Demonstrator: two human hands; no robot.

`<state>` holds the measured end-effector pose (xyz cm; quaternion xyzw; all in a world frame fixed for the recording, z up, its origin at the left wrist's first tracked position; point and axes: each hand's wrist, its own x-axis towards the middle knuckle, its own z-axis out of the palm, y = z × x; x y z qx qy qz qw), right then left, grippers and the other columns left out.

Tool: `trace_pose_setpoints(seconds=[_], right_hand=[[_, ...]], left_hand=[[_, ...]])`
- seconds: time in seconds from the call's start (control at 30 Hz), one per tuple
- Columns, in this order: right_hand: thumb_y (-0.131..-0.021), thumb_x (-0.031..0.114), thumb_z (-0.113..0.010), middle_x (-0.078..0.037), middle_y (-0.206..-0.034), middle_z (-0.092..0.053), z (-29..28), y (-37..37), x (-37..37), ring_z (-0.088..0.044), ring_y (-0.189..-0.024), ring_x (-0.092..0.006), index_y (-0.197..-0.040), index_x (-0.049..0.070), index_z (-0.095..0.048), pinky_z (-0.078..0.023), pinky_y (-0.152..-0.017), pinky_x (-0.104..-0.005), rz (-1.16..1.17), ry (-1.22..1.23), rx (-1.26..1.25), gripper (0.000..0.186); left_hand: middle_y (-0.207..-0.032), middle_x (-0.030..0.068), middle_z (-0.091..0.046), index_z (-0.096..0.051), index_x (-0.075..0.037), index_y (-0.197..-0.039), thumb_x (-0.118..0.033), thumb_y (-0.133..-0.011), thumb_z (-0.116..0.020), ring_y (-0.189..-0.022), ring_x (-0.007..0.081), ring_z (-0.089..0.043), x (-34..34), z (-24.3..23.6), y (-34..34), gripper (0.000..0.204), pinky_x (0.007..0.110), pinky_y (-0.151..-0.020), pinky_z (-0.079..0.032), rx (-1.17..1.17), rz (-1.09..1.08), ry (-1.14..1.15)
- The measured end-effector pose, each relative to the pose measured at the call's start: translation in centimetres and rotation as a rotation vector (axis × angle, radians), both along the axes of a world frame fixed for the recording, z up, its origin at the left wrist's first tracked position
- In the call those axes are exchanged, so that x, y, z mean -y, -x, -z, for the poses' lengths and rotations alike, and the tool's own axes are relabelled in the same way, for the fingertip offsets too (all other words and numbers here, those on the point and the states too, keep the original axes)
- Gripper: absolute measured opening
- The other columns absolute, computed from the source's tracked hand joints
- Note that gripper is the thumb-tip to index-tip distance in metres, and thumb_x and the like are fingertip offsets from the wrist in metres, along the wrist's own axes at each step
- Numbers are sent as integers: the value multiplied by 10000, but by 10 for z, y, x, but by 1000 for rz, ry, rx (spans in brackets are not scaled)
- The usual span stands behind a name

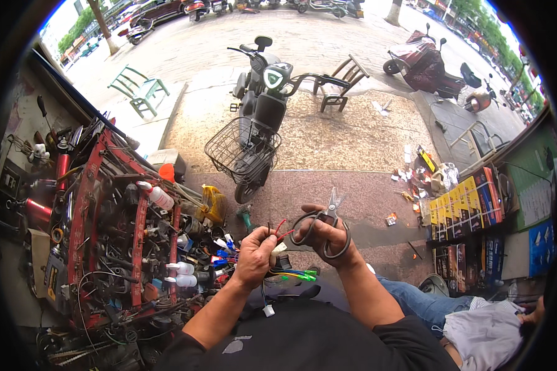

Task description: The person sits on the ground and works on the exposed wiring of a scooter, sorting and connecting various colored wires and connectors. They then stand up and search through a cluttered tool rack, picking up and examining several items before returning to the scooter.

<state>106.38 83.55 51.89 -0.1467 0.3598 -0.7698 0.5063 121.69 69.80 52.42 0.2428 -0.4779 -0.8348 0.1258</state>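
Note:
My left hand (pixel 254 256) is closed in a pinch on a wiring harness, with red wire (pixel 281 227) and a dark wire end sticking up past the fingertips. Below that hand hang a cream connector (pixel 279 249), yellow, blue and green wires ending in green connectors (pixel 307 276), and a small white plug (pixel 268 310). My right hand (pixel 337 240) is wrapped round a pair of black-handled scissors (pixel 333 207), blades pointing up and away from me and slightly parted. A red wire end reaches the right fingers; whether they pinch it I cannot tell.
Ahead stands an electric scooter (pixel 263 111) with a wire basket (pixel 235 151), between a green chair (pixel 143 93) and a wooden chair (pixel 340 83). Cluttered tools and bottles fill a red metal rack (pixel 90 210) at left. Stacked boxes (pixel 461 210) and another person (pixel 483 328) are at right.

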Motion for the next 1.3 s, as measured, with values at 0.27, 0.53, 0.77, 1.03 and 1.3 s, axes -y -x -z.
trace_pose_setpoints(seconds=[0.27,0.53,0.77,1.03,1.3], right_hand=[[-806,165,-758,-140,-778,-640,3,39,-32,-647,-725,-298,-1236,33,-538,-501,-667,-394,-137,-503,-1203,501],[-827,231,-721,-194,-948,-669,-7,82,-61,-636,-904,-403,-1195,64,-545,-496,-770,-463,-289,-535,-1379,441],[-809,233,-734,-195,-911,-658,-3,112,-85,-631,-870,-408,-1177,63,-562,-494,-731,-475,-174,-499,-1444,440],[-855,268,-677,-202,-850,-666,7,149,-103,-642,-824,-420,-1098,79,-552,-497,-712,-501,-128,-694,-1396,333],[-854,253,-665,-218,-779,-653,9,218,-96,-632,-788,-439,-1035,60,-574,-479,-682,-515,-80,-846,-1210,280]], left_hand=[[-684,-42,-524,-566,-67,-890,-96,-983,-538,-482,9,-403,-28,-4,42,101,193,-412,-295,45,-132,97],[-616,-49,-507,-585,-59,-788,-110,-957,-575,-463,9,-410,-51,-9,93,178,196,-404,-296,122,-107,124],[-639,-49,-537,-636,-26,-835,-99,-950,-586,-506,5,-417,-67,-7,138,146,201,-436,-313,145,51,173],[-863,29,-671,-664,25,-969,-40,-919,-573,-754,72,-576,-65,6,198,123,237,-670,-469,155,263,290],[-939,65,-671,-606,19,-1090,-32,-851,-630,-809,82,-607,-46,37,287,246,250,-699,-503,12,463,278]])
